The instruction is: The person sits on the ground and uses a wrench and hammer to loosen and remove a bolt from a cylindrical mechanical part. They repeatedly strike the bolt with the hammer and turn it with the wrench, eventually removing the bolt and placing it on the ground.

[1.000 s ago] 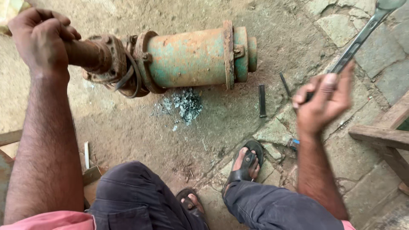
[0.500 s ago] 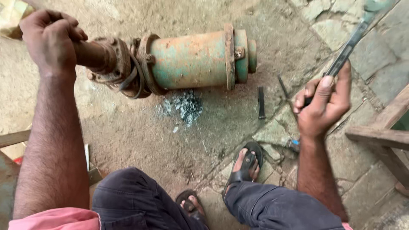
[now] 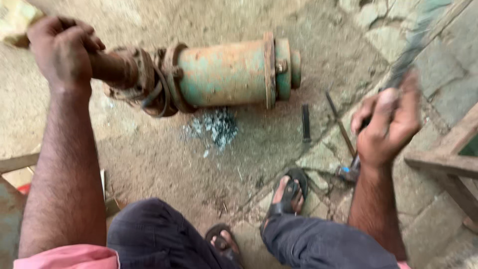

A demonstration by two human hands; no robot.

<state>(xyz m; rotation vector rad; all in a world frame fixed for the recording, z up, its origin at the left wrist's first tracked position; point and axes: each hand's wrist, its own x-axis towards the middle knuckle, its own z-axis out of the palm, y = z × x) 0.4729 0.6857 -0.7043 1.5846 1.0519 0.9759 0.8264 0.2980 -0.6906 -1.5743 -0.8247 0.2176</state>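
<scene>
A rusty green cylindrical pump body [image 3: 226, 72] lies on its side on the dirt ground. A rusty pipe [image 3: 107, 66] sticks out of its left end, and my left hand [image 3: 62, 50] is closed around the far end of that pipe. My right hand [image 3: 388, 122], raised at the right, grips a long dark metal tool [image 3: 413, 45] whose upper part is blurred. A small heap of grey-white chips [image 3: 216, 128] lies on the ground just below the pump.
A short dark chisel [image 3: 305, 122] and a thin rod [image 3: 341, 124] lie right of the pump. My sandalled feet [image 3: 289, 194] are below them. A wooden frame [image 3: 448, 167] stands at the right edge, a board [image 3: 17, 162] at the left. Stone paving covers the right side.
My right hand has swung down and leftward with the tool, which is now blurred. My left hand keeps its hold on the pipe; the view has shifted slightly.
</scene>
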